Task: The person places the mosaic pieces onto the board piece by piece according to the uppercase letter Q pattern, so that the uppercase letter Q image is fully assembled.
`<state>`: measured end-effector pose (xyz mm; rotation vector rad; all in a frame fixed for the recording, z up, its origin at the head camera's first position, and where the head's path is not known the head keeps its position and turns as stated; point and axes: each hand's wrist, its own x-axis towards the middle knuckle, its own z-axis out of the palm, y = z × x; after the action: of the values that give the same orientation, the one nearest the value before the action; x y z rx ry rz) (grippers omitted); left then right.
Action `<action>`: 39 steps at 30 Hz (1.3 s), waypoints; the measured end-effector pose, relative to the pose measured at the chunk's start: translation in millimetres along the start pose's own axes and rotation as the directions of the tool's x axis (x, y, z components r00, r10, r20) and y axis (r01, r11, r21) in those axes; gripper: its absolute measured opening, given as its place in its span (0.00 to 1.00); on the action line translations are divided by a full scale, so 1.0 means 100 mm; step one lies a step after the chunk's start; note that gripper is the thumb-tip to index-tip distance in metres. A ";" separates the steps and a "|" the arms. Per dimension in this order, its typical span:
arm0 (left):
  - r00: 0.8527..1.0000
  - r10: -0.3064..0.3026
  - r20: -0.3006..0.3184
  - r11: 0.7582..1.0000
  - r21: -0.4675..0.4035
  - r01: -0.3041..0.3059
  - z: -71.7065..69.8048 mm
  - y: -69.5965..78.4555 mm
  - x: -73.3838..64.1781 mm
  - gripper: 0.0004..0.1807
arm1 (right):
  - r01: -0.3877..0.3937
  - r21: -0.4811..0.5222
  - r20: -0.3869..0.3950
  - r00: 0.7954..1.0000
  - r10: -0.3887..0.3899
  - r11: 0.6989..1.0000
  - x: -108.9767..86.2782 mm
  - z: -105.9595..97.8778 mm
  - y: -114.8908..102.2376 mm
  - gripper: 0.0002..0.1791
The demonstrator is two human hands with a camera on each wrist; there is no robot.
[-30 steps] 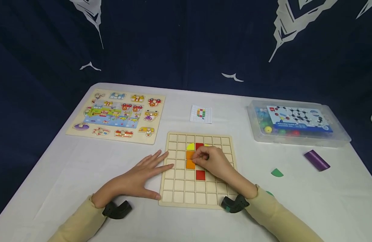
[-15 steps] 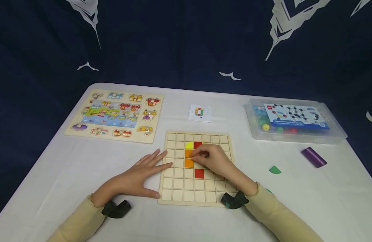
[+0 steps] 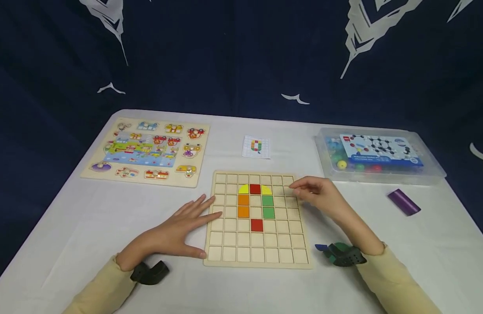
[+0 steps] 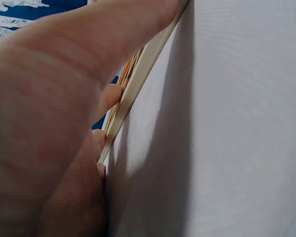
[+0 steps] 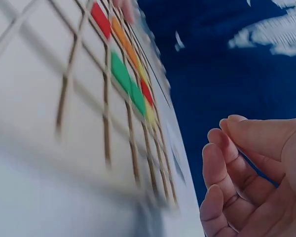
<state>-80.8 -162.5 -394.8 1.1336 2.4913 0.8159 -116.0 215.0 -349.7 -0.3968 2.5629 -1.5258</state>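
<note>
While a dark blue curtain (image 3: 210,52) was hung at the back, a big table (image 3: 241,290) was covered with white cloth in front of it. At the far left, a picture board (image 3: 145,148) with little knobs was laid flat. At the far right, a clear box (image 3: 386,174) was set down, with bright balls seen inside. In the middle of the table, nearest the person, a wooden grid board (image 3: 263,254) was placed.

The left hand (image 3: 175,233) was reached in from the near left. Its fingers were held straight and spread wide, with two tips laid on the grid board's left edge and the thumb rested at its near left corner.

The right hand (image 3: 321,196) was held up at the far right part of the grid board, palm turned inward. Its fingers were bent loosely and its thumb was brought up to the fingertips, with nothing seen gripped between them.

Behind the grid board, a small picture card (image 3: 256,147) was put down. Below the box, a shiny purple piece (image 3: 404,202) was laid at a slant. Smallest of all, two red squares (image 3: 256,225), two orange squares (image 3: 243,212), two green squares (image 3: 268,213) and two yellow rounded pieces (image 3: 243,189) were set in the grid board's boxes, making a ring.
</note>
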 end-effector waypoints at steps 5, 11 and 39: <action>1.000 0.003 0.003 1.000 -0.005 -0.003 0.01 0.01 0.00 0.50 | -0.055 -0.098 -0.102 0.994 0.045 0.994 -0.34 -0.39 0.22 0.14; 1.000 0.001 0.005 1.000 -0.006 -0.001 0.00 0.02 -0.01 0.51 | -0.152 -0.211 -0.124 0.984 0.128 0.966 -0.70 -0.79 0.52 0.15; 1.000 -0.003 0.002 1.000 0.000 0.003 -0.03 0.00 0.01 0.51 | -0.027 -0.372 -0.066 0.998 0.002 0.928 -0.81 -0.89 0.82 0.13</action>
<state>-82.5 -163.1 -392.7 1.1296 2.4909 0.8135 -73.7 350.7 -380.8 -0.3703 2.9013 -1.0548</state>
